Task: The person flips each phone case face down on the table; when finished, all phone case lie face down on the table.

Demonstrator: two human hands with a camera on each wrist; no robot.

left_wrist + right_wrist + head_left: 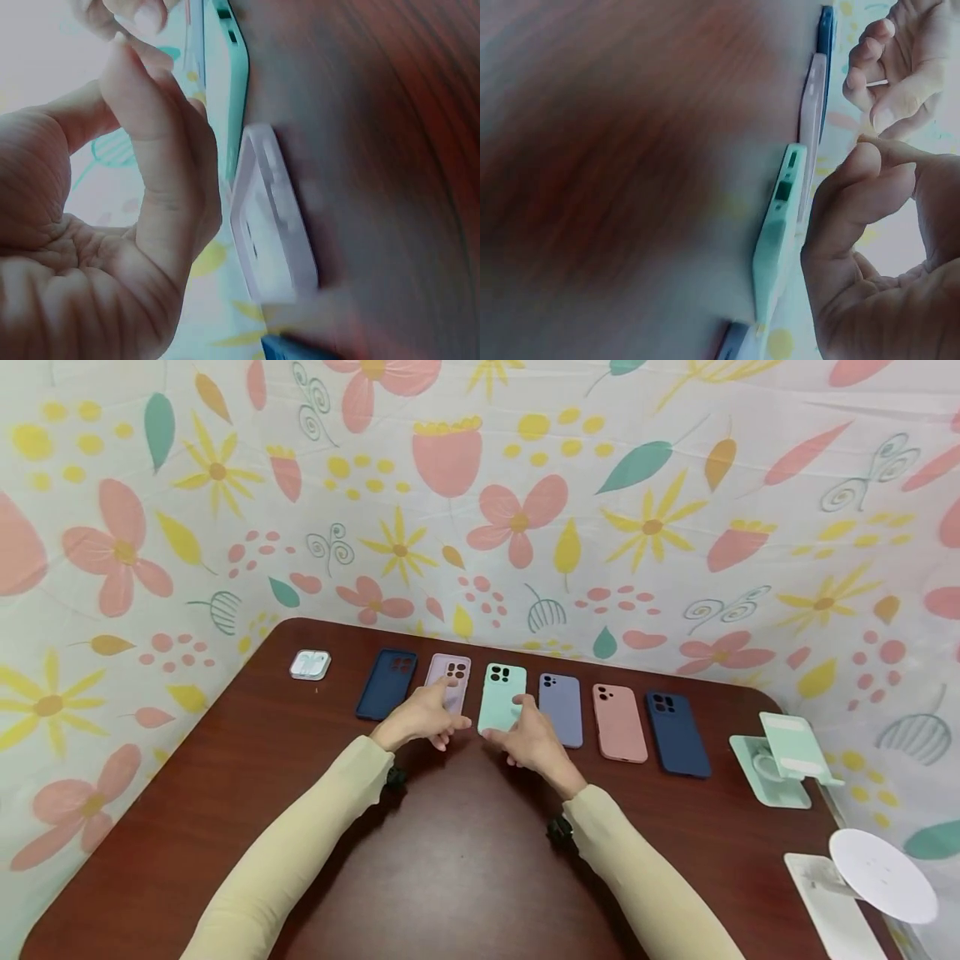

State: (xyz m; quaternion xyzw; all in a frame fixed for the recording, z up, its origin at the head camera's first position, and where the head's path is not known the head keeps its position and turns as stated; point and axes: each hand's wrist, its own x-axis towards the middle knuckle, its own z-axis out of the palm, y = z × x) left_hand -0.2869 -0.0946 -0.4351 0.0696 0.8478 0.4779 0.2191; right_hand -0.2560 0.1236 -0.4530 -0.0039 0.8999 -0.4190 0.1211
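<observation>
Several phone cases lie in a row on the dark wooden table. My left hand (424,713) is over the lower part of the lilac phone case (438,668), its thumb pointing right. In the left wrist view its fingers are bent and nothing is between them; the lilac case (281,232) lies beyond, apart from the hand. Over the mint green phone case (498,700) is my right hand (531,737), thumb pointing left. Its fingers curve loosely beside the mint case (778,232) in the right wrist view, holding nothing. Contact with the mint case cannot be judged.
Left of the hands lie a navy phone case (386,683) and boxed white earphones (310,665). Rightward are a periwinkle case (562,710), a pink case (621,723) and another navy case (678,735). A mint stand (772,785) and a white round-topped stand (883,875) occupy the right edge.
</observation>
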